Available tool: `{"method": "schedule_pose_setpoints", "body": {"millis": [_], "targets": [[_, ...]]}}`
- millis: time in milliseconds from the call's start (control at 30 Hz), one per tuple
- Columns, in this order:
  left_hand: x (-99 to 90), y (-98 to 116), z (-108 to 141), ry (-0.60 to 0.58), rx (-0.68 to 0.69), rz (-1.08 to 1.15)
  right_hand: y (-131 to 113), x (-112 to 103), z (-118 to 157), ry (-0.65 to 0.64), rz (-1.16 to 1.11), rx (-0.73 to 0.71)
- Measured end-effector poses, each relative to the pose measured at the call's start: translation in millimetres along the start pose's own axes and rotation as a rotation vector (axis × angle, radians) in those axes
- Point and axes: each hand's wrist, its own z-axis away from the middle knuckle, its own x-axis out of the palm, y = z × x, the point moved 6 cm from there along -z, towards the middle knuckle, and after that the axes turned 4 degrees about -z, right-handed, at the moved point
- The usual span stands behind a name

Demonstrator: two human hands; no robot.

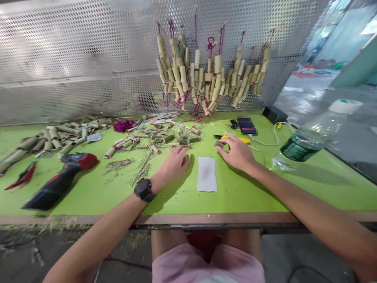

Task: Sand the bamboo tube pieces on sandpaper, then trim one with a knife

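from the head view, can see a short bamboo piece (218, 144) at the fingertips of the right hand (240, 152), pinched between thumb and fingers over the green desk (235, 196), just beyond the upper right corner of the white paper (207, 174) and near the yellow tool (244, 140). cannot tell whether touching the desk or lifted off. on the left hand (174, 163), see curled fingers, lowered close to the loose bamboo offcuts (167, 138); cannot tell whether gripping anything there. judging by looks, should weigh very little and feel stiff, hardly giving under a pinch. being rounded and probably smooth-skinned, may roll or slip if squeezed off-centre; likely to split along the grain rather than bend. best taken across the middle, thumb and forefinger on opposite sides, keeping clear of the cut ends, possibly splintery.
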Motion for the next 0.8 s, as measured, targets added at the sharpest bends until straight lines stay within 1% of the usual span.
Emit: {"method": "schedule_pose_setpoints", "body": {"millis": [67, 100, 133, 200, 267, 400, 533, 667, 700, 800], "targets": [[-7.9, -5, -1, -0.039, -0.094, -0.070, -5, -5, 2, 0.061, -0.013, -0.033], [-10.3, -7, -1, -0.074, -0.133, -0.083, -5, -4, 2, 0.059, -0.007, -0.040], [-11.4, -8, -1, -0.113, -0.165, -0.078, -4, -2, 2, 0.029, 0.004, -0.039], [-11.0, -9, 0, -0.166, -0.201, -0.020, 2, 6, 1, -0.074, 0.033, -0.015], [-8.7, -8, -1, -0.175, -0.190, 0.064, 7, 12, 1, -0.151, 0.056, 0.019], [-2.3, -5, -9, -0.194, -0.106, 0.208, 8, 11, 0, -0.164, 0.100, 0.069], [-5.4, 3, -35, -0.177, -0.044, 0.223, 7, 6, 0, -0.199, 0.118, 0.133], [-8.1, 20, -73, -0.094, 0.033, 0.139, 9, 0, -3, -0.145, 0.132, 0.146], [-5.4, 24, -83, -0.098, 0.053, 0.118, 9, 0, -4, -0.153, 0.134, 0.141], [11.1, 34, -109, -0.242, 0.123, 0.058, 4, 4, -3, -0.203, 0.128, 0.125]]}}
